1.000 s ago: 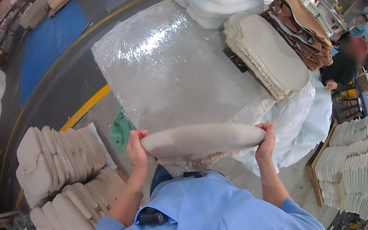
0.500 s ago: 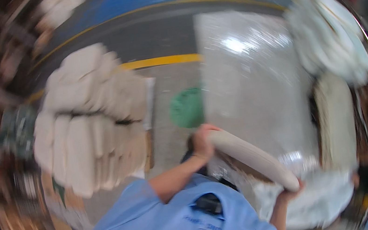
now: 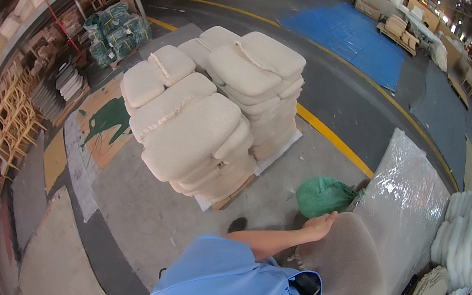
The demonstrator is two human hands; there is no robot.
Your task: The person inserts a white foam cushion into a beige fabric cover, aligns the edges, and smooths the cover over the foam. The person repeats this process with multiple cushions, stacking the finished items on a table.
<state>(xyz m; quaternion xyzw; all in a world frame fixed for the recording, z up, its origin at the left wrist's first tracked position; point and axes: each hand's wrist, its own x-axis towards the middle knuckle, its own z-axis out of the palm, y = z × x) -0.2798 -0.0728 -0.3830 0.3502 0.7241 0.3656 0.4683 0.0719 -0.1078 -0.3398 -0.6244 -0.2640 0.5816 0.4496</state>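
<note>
A beige fabric-covered seat cushion (image 3: 345,262) is held close to my body at the lower right, its broad face now visible. My left hand (image 3: 319,227) is closed at its upper edge, with some fingers hidden by the hand and cushion. My right hand is out of sight. Just beyond the left hand lies a tied green sack (image 3: 322,195). Ahead of me, tall piles of cream cushions (image 3: 187,124) stand side by side on a low pallet (image 3: 236,192), some with a thick seam across the top.
A table wrapped in shiny plastic film (image 3: 403,196) extends at the right, and white foam pads (image 3: 468,229) are stacked beside it. Cardboard sheets (image 3: 64,274) lie on the floor at left. Wooden chair frames (image 3: 15,118) and green bundles (image 3: 117,34) stand farther back.
The view has swung left, bringing the cushion piles nearer the centre. The cushion has turned from edge-on to showing its broad face. My right hand, earlier on its end, has left the view.
</note>
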